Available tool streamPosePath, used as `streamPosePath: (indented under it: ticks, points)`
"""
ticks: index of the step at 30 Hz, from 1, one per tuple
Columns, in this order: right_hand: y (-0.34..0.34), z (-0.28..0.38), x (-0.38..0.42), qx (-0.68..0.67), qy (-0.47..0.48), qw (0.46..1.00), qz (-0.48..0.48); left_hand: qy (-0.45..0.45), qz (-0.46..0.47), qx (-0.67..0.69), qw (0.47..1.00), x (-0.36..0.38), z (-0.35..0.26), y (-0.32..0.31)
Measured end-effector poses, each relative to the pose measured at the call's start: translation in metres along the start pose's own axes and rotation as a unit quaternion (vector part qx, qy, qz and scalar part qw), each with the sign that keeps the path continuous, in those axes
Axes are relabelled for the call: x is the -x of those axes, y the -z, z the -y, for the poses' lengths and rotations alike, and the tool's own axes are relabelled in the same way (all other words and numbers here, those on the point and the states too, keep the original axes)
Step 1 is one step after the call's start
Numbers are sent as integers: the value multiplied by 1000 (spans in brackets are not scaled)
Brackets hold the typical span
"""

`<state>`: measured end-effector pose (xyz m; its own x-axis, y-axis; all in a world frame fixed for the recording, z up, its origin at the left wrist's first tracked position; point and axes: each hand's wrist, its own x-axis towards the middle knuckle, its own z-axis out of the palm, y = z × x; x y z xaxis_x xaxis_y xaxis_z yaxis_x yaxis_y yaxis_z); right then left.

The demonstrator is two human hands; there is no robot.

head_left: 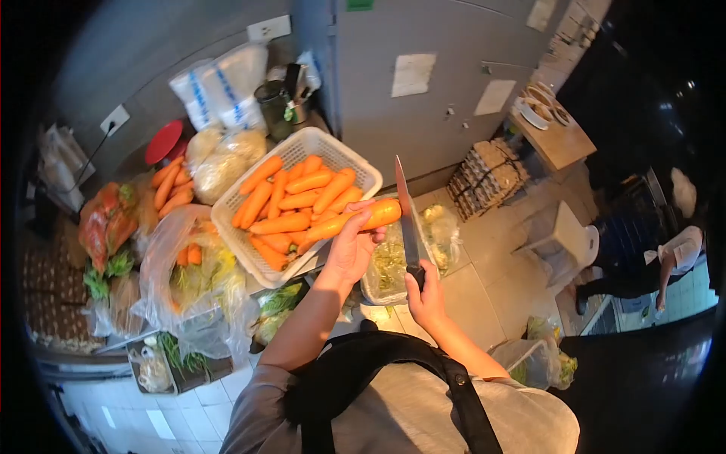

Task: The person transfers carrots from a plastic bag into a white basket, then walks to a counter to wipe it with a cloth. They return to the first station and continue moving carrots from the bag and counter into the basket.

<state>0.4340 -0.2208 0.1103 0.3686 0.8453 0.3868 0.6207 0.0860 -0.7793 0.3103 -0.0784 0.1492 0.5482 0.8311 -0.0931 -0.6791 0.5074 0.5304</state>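
Observation:
My left hand (pixel 354 246) is wrapped round a large orange carrot (pixel 384 213), held out with its thick end to the right. In my right hand (pixel 428 295) is a kitchen knife (pixel 409 227), gripped by its dark handle with the blade pointing up. The blade is right at the carrot's thick end. Just left of my left hand stands a white plastic basket (pixel 366 168) of carrots (pixel 299 198). Below the two hands sits a bin lined with clear plastic (pixel 384 284), holding yellowish-green scraps.
Clear bags of vegetables (pixel 155 261) crowd the counter at the left, beside more carrots (pixel 172 185). A white stool (pixel 563 242) and stacked egg trays (pixel 488 178) are at the right. Another person (pixel 677 253) stands at the far right.

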Motion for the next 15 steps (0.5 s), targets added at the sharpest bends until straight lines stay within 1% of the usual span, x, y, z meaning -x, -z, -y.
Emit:
streamPosePath:
  ticks: [2,4,6,7,8,9,10,11,13,14,15]
  points:
    - [8,-2,0,-6,-44,999,0,14,-12,2,1000,-8,10,2]
    - [13,-8,2,-39,38,992,-111,22,-3,-4,1000,-13,16,2]
    - [18,0,-2,-224,61,958,-171,36,-2,4,999,-13,21,1]
    - [17,-1,-3,-207,62,961,-174,43,6,1,999,-11,22,-1]
    - [16,-3,-3,-111,7,988,-105,48,14,-1,999,-9,23,-7]
    - [15,-7,-4,-13,-45,998,-33,50,22,-2,999,-9,24,-12]
    - [12,-12,-4,85,-94,991,44,52,25,-4,998,-7,25,-14]
    - [7,-21,7,54,-165,981,84,50,25,-7,998,-5,25,-14]
    - [0,-26,22,71,-131,986,73,43,32,-15,998,-4,12,-17]
    - [-1,-27,27,79,-120,987,73,33,13,-2,999,-5,11,-12]
    - [-2,-29,29,74,-150,982,89,25,-10,9,1000,-9,9,-3]
